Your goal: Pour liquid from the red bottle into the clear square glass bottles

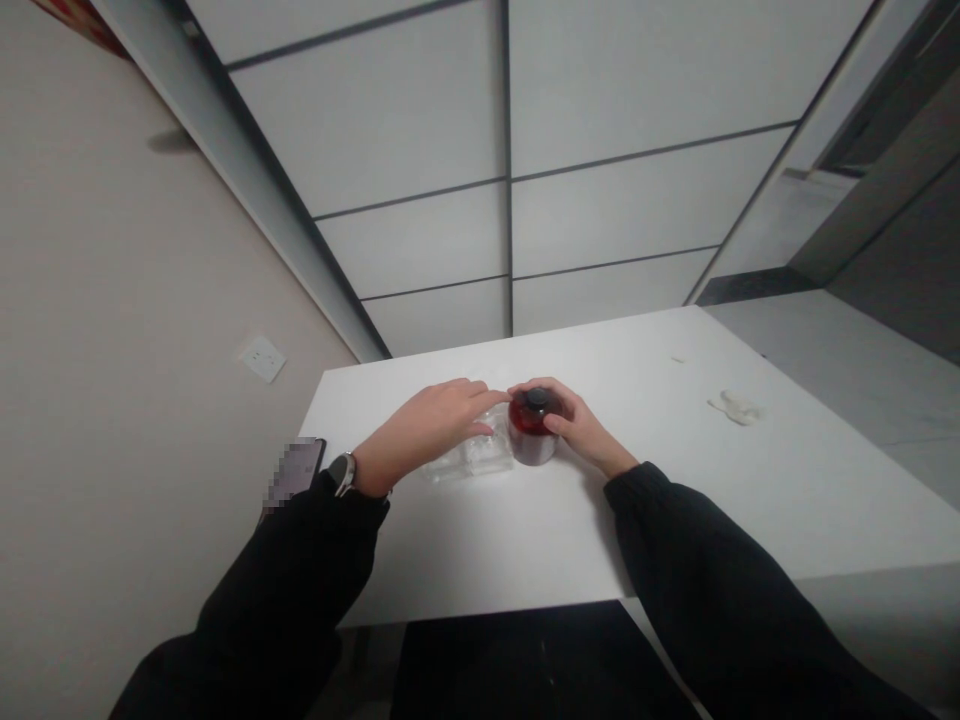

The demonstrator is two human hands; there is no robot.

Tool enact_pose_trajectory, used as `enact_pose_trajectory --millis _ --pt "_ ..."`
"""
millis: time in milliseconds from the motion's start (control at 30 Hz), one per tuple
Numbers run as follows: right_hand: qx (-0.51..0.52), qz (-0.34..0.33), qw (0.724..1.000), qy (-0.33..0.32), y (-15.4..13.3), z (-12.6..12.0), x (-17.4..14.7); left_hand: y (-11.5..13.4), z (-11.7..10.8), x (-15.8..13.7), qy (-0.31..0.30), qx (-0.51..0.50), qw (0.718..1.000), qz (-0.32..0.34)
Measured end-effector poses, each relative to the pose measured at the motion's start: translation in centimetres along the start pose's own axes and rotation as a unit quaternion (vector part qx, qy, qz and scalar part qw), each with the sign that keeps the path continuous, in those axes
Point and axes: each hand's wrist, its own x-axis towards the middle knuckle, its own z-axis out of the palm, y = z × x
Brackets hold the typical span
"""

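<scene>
One right hand [585, 425] curls round a dark-red bottle [533, 442] on a white table [480, 560]; the left hand [439, 420], loosely extended over clear plastic [489, 458], grip unclear, could snag it and tip the bottle.

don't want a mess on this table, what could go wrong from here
The red bottle might tip if the right hand, around its upper part, slips. The left hand, over the clear plastic item beside the bottle, could nudge that item askew. The phone could get knocked by the left sleeve close by.
</scene>
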Motion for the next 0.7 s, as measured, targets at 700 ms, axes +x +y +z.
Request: enact_pose_trajectory --millis 700 --pt "0.0 0.011 1.0 0.007 0.0 0.0 -0.1 0.8 5.6 -1.1 0.127 -0.179 0.954 -0.204"
